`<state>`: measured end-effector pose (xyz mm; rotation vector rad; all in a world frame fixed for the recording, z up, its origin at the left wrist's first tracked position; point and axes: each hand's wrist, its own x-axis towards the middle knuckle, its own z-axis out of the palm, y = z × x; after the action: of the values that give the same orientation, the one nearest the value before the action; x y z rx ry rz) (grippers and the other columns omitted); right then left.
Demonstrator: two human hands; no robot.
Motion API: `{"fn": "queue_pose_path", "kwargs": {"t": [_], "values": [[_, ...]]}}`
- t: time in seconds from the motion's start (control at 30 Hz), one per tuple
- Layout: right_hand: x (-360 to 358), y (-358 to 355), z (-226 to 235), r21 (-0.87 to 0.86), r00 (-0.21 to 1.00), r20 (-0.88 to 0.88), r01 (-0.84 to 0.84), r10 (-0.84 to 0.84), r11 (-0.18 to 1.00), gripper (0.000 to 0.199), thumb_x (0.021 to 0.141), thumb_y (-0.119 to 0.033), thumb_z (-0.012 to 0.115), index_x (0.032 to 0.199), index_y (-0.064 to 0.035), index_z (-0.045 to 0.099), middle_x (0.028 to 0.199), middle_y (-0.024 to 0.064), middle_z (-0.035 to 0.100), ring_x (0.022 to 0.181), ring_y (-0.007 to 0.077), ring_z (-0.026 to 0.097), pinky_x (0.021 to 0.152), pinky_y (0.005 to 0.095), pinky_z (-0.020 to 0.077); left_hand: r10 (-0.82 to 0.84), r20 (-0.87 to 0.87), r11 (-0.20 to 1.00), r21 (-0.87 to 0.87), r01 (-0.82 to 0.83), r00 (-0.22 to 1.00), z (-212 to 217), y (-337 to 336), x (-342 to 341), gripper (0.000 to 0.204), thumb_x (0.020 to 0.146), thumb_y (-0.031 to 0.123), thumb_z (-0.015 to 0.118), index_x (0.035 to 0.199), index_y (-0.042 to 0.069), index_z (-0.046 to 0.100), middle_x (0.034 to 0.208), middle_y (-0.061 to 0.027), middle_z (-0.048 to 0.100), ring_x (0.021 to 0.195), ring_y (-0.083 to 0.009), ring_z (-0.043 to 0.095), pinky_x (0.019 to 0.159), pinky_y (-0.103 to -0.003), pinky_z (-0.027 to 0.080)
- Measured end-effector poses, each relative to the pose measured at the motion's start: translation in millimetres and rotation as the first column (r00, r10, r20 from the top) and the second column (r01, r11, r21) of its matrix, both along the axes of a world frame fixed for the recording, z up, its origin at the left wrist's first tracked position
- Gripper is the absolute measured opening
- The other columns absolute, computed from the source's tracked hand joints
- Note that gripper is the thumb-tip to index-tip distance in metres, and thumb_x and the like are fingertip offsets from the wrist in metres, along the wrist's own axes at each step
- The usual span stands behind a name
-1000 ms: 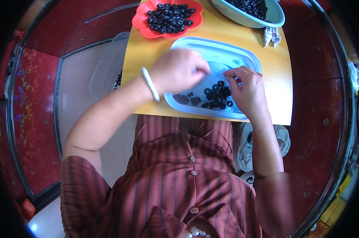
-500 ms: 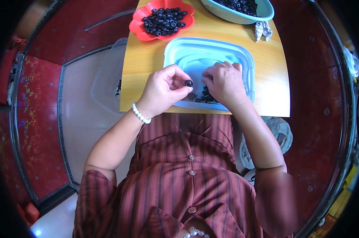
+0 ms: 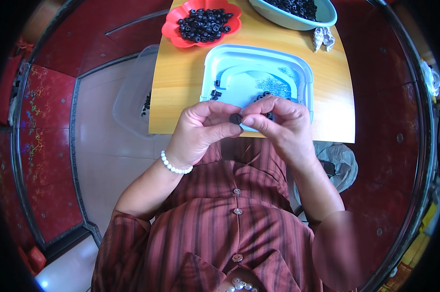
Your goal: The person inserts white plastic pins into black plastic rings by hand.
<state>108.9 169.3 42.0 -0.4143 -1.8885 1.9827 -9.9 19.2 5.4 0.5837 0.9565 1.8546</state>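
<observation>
Head view, clock face centred on the light-blue tray (image 3: 305, 73): at 7 o'clock, over the near rim, one small black piece (image 3: 236, 118) is sitting pinched between thumb and forefinger of the left hand (image 3: 193, 129); at 5 o'clock, the right hand (image 3: 288, 127) is bringing thumb and forefinger up beside it, whether gripping it being impossible to tell. Loose black pieces (image 3: 216, 93) are lying at 9 o'clock inside the tray; a red scalloped bowl (image 3: 170, 30) of similar pieces is standing at 11, a pale basin (image 3: 297, 23) at 1, all resting on the desk (image 3: 181, 87). Risk, as judged: a narrow fingertip pinch slipping could be sending the piece past the rim towards the lap. Brands, labels: no legible writing is showing on tray, bowl or basin.
</observation>
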Motion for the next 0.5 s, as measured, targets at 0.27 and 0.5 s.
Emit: {"fn": "queue_pose_path", "kwargs": {"t": [0.27, 0.5], "values": [[10, -9, -5, -0.138, 0.991, -0.024, -0.135, 0.133, 0.981, 0.008, 0.078, -0.003, 0.071, 0.082, -0.0020, 0.065, 0.077, 0.0051, 0.063, 0.074, 0.0122, 0.061, 0.067, 0.0239, 0.0483, 0.003, -0.059, 0.999, -0.038, -0.006, 0.998, 7, -7, 12, 0.021, 0.079, -0.008, 0.066, 0.098, -0.001, 0.062, 0.098, -0.0112, 0.067, 0.089, -0.0157, 0.065, 0.082, -0.028, 0.054], [15, -22, -23, -0.805, 0.868, 0.004, -0.291, 0.496, 0.517, 0.027, 0.071, 0.005, 0.073, 0.081, -0.0070, 0.052, 0.078, -0.0016, 0.055, 0.072, 0.0077, 0.054, 0.066, 0.0214, 0.0450, -0.170, -0.123, 0.985, -0.035, 0.167, 0.978, -15, -34, 15, 0.022, 0.073, -0.007, 0.072, 0.092, 0.001, 0.064, 0.092, -0.0096, 0.068, 0.087, -0.0144, 0.065, 0.080, -0.028, 0.054]]}}
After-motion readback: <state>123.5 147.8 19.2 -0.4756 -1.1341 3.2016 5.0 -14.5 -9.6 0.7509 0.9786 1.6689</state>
